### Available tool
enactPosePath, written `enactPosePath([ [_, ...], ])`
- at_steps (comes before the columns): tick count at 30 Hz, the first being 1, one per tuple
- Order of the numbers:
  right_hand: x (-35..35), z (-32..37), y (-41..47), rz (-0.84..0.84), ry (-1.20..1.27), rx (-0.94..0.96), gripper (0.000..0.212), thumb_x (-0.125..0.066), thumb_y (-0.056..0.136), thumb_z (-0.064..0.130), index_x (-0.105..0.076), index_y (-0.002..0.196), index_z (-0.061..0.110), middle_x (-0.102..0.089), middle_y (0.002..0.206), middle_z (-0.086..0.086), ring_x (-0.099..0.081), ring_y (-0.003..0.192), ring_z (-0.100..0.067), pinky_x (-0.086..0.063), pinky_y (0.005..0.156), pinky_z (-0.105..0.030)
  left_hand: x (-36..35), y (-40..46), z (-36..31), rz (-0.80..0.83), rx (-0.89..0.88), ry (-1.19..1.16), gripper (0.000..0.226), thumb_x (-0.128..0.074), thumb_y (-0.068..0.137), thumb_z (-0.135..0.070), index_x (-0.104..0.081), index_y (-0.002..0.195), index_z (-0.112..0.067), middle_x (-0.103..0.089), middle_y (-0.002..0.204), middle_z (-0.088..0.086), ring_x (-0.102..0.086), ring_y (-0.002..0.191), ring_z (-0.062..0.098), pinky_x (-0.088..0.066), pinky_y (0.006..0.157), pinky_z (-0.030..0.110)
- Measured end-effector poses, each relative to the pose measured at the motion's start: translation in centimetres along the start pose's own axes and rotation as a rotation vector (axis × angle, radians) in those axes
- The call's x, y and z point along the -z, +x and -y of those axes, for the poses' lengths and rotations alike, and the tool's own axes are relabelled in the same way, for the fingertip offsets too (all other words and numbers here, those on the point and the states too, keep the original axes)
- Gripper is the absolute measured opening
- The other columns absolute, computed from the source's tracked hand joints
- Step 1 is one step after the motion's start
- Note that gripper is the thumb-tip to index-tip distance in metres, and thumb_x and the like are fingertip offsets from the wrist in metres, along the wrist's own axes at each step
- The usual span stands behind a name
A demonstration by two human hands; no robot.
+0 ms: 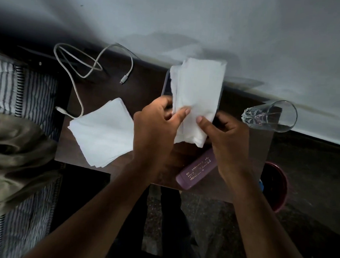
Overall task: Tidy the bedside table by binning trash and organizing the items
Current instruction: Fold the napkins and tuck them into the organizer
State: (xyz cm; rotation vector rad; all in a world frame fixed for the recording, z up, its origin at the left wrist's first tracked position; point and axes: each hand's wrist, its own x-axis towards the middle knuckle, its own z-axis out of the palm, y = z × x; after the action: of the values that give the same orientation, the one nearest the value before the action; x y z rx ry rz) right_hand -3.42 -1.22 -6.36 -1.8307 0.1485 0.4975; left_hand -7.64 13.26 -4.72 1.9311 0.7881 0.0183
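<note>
Both hands hold a folded white tissue (198,91) upright over the middle of the dark wooden bedside table (140,84). My left hand (155,132) pinches its left edge with the thumb on the front. My right hand (225,137) grips its right lower edge. A flat stack of white tissues (104,133) lies on the table to the left. A purple bottle (197,169) lies on its side near the front edge, partly under my right wrist. A white charging cable (83,69) is looped at the back left. A clear drinking glass (272,116) stands at the right.
A dark flat device (165,85) lies behind the held tissue, mostly hidden. A maroon bin (276,185) stands on the floor right of the table. A striped bed (23,93) with an olive cloth (16,152) lies to the left. The white wall runs behind.
</note>
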Motion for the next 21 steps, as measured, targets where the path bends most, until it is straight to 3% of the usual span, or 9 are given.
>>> enactPosePath([
  [3,0.3,0.3,1.1,-0.091,-0.041,0.052,0.006,-0.081,0.08,0.025,-0.078,0.084,0.027,-0.078,0.082,0.004,-0.076,0.075,-0.018,-0.063,0.065,-0.038,-1.0,0.2,-1.0,-0.061,-0.152,0.07,0.018,-0.072,0.091,-0.032,-0.074,0.101,-0.017,-0.08,0.088,-0.003,-0.074,0.075,0.008,-0.06,0.066,0.031],
  [6,0.8,1.4,2.7,-0.14,-0.064,0.133,0.009,-0.082,0.08,0.024,-0.079,0.087,0.02,-0.078,0.077,0.005,-0.073,0.066,-0.01,-0.057,0.061,-0.027,-1.8,1.2,-2.0,-0.053,-0.269,0.09,0.019,-0.073,0.09,-0.026,-0.073,0.1,-0.011,-0.078,0.082,-0.001,-0.073,0.071,0.013,-0.057,0.063,0.02],
  [10,0.7,3.1,5.1,-0.151,-0.015,0.202,0.014,-0.08,0.082,0.013,-0.078,0.096,0.011,-0.079,0.082,-0.004,-0.076,0.069,-0.019,-0.058,0.06,-0.028,-1.2,4.6,-2.5,0.074,-0.241,-0.015,0.031,-0.076,0.086,-0.018,-0.071,0.116,-0.014,-0.079,0.102,0.003,-0.075,0.094,0.016,-0.06,0.082,0.033],
  [11,0.6,3.5,5.6,-0.153,-0.025,0.222,0.016,-0.079,0.083,0.012,-0.077,0.098,0.008,-0.078,0.083,-0.007,-0.076,0.07,-0.019,-0.058,0.06,-0.027,-0.9,5.5,-2.4,0.068,-0.241,-0.01,0.027,-0.075,0.086,-0.018,-0.073,0.112,-0.014,-0.079,0.101,0.001,-0.075,0.093,0.014,-0.06,0.082,0.032],
  [13,0.4,4.0,6.5,-0.161,-0.088,0.269,0.016,-0.078,0.084,0.012,-0.077,0.096,0.003,-0.077,0.082,-0.009,-0.075,0.069,-0.018,-0.057,0.061,-0.025,-0.5,7.0,-2.2,0.027,-0.275,0.063,0.011,-0.073,0.086,-0.02,-0.07,0.083,-0.01,-0.074,0.075,-0.003,-0.068,0.069,0.008,-0.055,0.069,0.025],
  [15,0.2,4.3,7.2,-0.183,-0.164,0.307,0.015,-0.078,0.084,0.014,-0.076,0.092,0.001,-0.076,0.08,-0.009,-0.074,0.071,-0.018,-0.058,0.065,-0.026,-0.4,7.9,-2.4,-0.014,-0.294,0.152,0.039,-0.072,0.087,-0.024,-0.046,0.06,-0.011,-0.045,0.053,0.0,-0.039,0.051,0.012,-0.036,0.053,0.028],
  [18,-0.1,4.2,7.6,-0.206,-0.235,0.333,0.013,-0.077,0.084,0.014,-0.076,0.092,0.003,-0.075,0.083,-0.005,-0.073,0.078,-0.012,-0.058,0.072,-0.025,-0.4,8.7,-2.9,0.004,-0.347,0.179,0.053,-0.072,0.087,-0.02,-0.03,0.053,-0.019,-0.024,0.049,-0.006,-0.024,0.049,0.009,-0.024,0.05,0.028],
  [21,-0.4,3.9,8.0,-0.234,-0.276,0.338,0.015,-0.077,0.084,0.012,-0.076,0.094,0.002,-0.075,0.087,-0.007,-0.069,0.076,-0.004,-0.058,0.073,-0.025,-0.7,9.5,-2.5,0.034,-0.326,0.175,0.059,-0.073,0.087,-0.018,-0.028,0.05,-0.024,-0.023,0.046,-0.006,-0.023,0.049,0.009,-0.025,0.051,0.028],
])
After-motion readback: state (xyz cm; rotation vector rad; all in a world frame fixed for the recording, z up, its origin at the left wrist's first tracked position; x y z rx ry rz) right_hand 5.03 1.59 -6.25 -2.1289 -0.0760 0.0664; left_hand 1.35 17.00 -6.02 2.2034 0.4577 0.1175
